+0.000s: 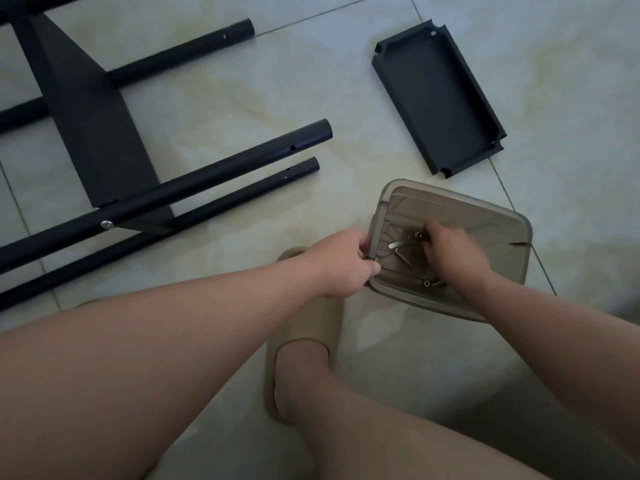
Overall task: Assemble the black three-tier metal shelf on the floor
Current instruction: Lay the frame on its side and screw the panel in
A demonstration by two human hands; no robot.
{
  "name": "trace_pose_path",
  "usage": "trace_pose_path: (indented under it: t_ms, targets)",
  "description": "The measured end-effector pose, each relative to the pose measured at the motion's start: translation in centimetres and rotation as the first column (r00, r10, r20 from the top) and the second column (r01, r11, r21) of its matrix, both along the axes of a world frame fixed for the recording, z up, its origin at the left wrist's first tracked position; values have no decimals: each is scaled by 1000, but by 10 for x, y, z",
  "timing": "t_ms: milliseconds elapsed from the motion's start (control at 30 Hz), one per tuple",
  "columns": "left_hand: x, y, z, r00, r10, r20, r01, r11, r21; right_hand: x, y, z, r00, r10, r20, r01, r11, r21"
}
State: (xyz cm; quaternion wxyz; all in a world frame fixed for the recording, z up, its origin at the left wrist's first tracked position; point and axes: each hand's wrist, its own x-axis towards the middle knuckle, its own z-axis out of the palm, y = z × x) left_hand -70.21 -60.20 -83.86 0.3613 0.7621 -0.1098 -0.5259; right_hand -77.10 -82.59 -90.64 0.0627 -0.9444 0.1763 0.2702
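On glossy tiles (242, 98), left hand (346, 266) grips translucent tub (485, 209); grip of right hand (450, 251) unclear.

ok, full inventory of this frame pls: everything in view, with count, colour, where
poles: four, black, lying on the floor, left
shelf panel: one, black, fixed across the poles, far left
bolt: one, silver, in the thick pole at the panel's corner
loose shelf tray: one, black, on the floor, upper right
container: one, translucent brown, centre right
hex key: one, silver, inside the container
screws: several, count unclear, dark metal, inside the container
slipper: one, beige, on a foot, bottom centre
floor: pale tiles
left grip: hand, holds the container's left rim
right grip: hand, inside the container, fingers among the hardware; cannot tell whether it holds anything
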Motion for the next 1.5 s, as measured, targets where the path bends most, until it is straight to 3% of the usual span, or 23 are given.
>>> trace_pose_path:
  t_ms: [267, 633, 1033, 1233, 1400, 1500]
  targets:
    - [0, 0, 2, 1000, -3, -11, 3, 1000, -1, 2, 6, 0, 997, -15, 76, 10, 998, 56]
    - [0, -1, 5, 1000, -10, 1, 10, 1000, 6, 10, 10, -2, 999, -35, 16, 34, 998, 44]
    - [1, -3, 1, 1000, -2, -9, 2, 1000, 11, 5, 2, -10, 982, -191, -4, 191, 980, 61]
    - [4, -1, 10, 993, -94, 70, 90, 994, 70, 2, 5, 21, 971, -238, 12, 237, 970, 51]
    - [27, 18, 39, 993, -84, 79, 68, 981, 181, 12, 25, 80, 979, -82, 189, 69, 995, 75]
    - [58, 32, 67, 983, 166, -84, -154, 979, 131, 31, 53, 122, 932, 55, 359, -97, 990, 100]
